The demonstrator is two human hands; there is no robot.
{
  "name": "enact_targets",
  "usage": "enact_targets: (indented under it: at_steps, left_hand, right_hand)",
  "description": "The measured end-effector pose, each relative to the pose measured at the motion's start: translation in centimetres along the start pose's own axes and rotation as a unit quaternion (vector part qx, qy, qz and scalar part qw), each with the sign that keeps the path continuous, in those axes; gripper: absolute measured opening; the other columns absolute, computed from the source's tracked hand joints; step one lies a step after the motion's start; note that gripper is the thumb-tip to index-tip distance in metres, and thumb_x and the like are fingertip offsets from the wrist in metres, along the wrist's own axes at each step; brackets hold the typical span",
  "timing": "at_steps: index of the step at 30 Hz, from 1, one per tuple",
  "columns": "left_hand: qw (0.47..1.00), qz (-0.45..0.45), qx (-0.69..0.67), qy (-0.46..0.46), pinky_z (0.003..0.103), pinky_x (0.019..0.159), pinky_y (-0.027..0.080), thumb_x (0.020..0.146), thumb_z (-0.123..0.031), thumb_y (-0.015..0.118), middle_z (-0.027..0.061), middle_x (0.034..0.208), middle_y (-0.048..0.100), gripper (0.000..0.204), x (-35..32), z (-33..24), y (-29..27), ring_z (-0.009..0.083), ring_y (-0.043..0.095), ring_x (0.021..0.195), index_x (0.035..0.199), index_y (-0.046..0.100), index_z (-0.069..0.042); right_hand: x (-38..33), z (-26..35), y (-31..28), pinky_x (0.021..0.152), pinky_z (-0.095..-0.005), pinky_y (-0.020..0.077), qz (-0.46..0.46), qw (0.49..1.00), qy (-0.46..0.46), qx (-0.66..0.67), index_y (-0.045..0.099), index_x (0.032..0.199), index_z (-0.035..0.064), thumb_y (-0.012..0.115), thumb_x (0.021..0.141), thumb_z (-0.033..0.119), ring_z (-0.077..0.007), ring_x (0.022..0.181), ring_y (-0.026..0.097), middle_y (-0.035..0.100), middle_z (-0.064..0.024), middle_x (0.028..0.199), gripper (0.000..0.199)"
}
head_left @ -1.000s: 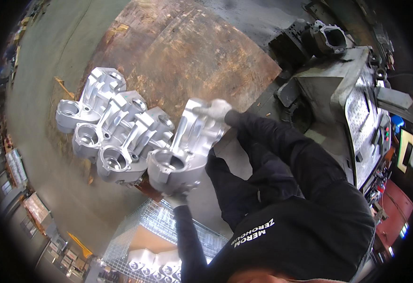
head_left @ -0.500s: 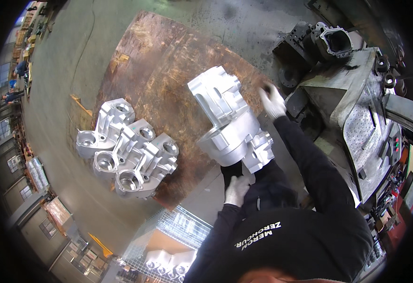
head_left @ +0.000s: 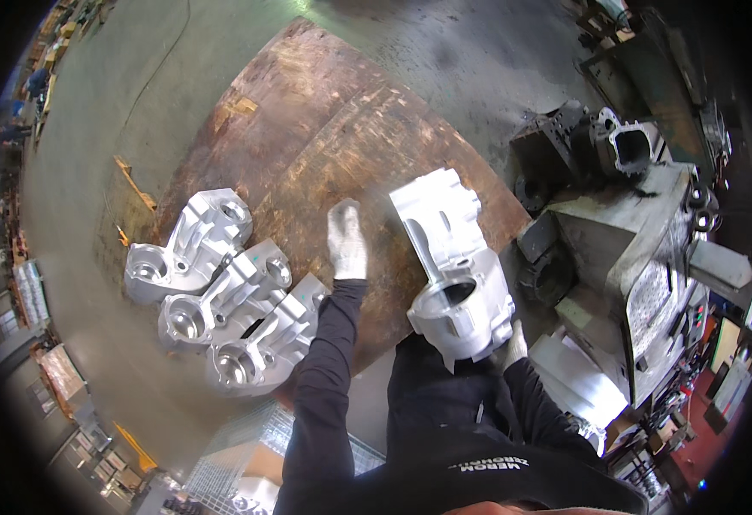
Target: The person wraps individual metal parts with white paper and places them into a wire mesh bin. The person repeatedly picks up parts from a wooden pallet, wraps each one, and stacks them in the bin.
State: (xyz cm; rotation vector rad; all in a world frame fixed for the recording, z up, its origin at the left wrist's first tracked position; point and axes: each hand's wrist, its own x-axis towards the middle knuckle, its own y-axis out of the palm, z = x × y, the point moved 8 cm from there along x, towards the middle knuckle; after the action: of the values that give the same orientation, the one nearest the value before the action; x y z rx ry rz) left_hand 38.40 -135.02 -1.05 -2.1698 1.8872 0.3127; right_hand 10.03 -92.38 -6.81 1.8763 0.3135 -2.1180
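A large silvery metal casting, with a round dark bore facing up, lies across the near right edge of the brown worn tabletop, its lower end close to my body. My right hand, in a pale glove, is at the casting's lower right side and appears closed on it; the casting partly hides its fingers. My left hand, also gloved, is over the tabletop left of the casting, fingers stretched out and slightly blurred, holding nothing. Left of that arm, several similar castings stand close together at the tabletop's left edge.
A grey metal machine or fixture stands on the right, with dark flanged parts behind it. Another bright metal piece is beside my right forearm. A wire-mesh crate with castings inside is at the lower left.
My left hand has moved from the casting's lower end up and left over the tabletop. My right hand has come down to the casting's lower right side. The casting has turned, exposing its bore.
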Motion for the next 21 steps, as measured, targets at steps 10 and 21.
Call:
enact_targets:
  at_steps: [10, 21]
  left_hand:
    - [0.99, -0.086, -0.103, -0.044, 0.033, 0.105, 0.041, 0.105, -0.02, 0.049, 0.0108, 0.118, 0.064, 0.026, 0.5, 5.2, -1.4, 0.0174, 0.058, 0.112, 0.119, 0.058, 0.0]
    - [0.998, 0.018, -0.022, -0.05, 0.028, 0.099, 0.043, 0.105, -0.02, 0.048, 0.009, 0.119, 0.061, 0.03, 8.2, 3.9, 1.7, 0.0148, 0.057, 0.109, 0.124, 0.055, 0.003]
  right_hand:
    - [2.3, -7.7, 1.4, 0.111, -0.0554, 0.0368, 0.028, 0.996, 0.053, 0.071, 0.044, 0.145, 0.008, 0.032, 0.097, 0.064, -0.0401, 0.131, 0.047, 0.05, -0.0176, 0.144, 0.075]
    - [0.8, -5.4, -1.6, 0.108, -0.052, 0.041, -0.076, 0.996, 0.016, 0.051, 0.046, 0.143, 0.0072, 0.035, 0.097, 0.059, -0.0381, 0.126, 0.052, 0.054, -0.0162, 0.139, 0.07]
